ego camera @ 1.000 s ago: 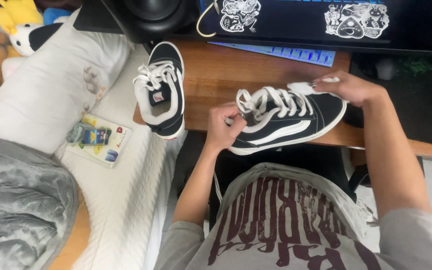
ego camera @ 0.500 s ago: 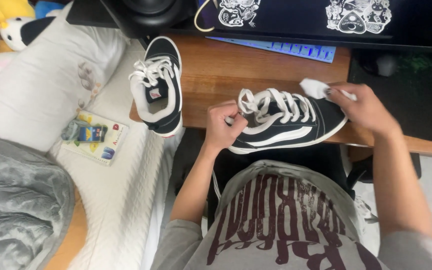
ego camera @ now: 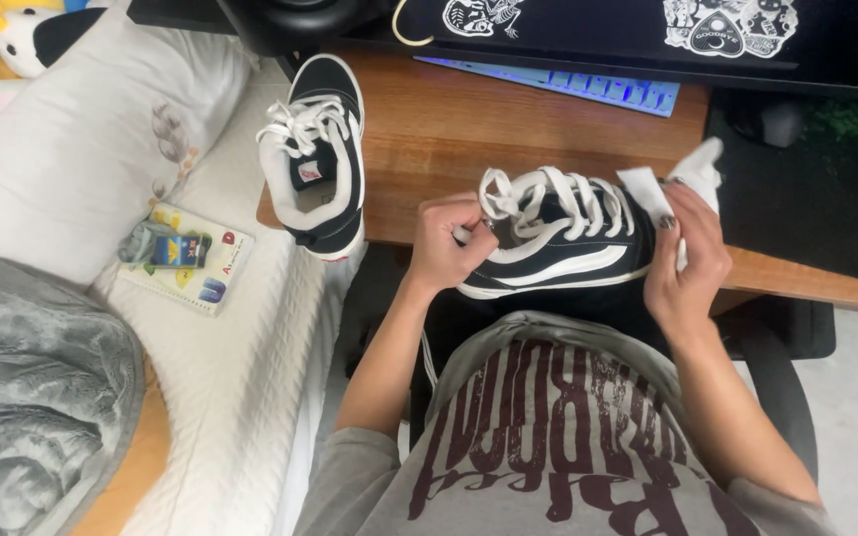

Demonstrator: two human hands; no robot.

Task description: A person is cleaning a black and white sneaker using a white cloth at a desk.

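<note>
Lying sideways across the near edge of the wooden surface (ego camera: 449,139), the black sneaker (ego camera: 558,238) with white laces and a white side stripe served as the reference item: its long axis ran left to right before the person, heel end to the left, toe end to the right, sole edge facing the torso. Left hand (ego camera: 449,243): at the heel end of the sneaker, fingers curled closed on the collar beside the lace ends, touching it. Right hand (ego camera: 687,258): at the toe end of the sneaker, fingers folded around a white cloth (ego camera: 682,184), which was pressed against the toe cap; part of the cloth stood up past the fingers, away from the sneaker. Both hands lay about equally close to the sneaker, one at each end, well apart from each other. Second sneaker (ego camera: 315,159): same pattern, left of the reference sneaker, apart from it, long axis running away from the person, overhanging the surface corner toward the bed (ego camera: 240,347). Booklet with a small packet on it (ego camera: 186,258): on the bed, farther left of the sneaker. Keyboard (ego camera: 568,84): beyond the sneaker, at the far side of the surface.
</note>
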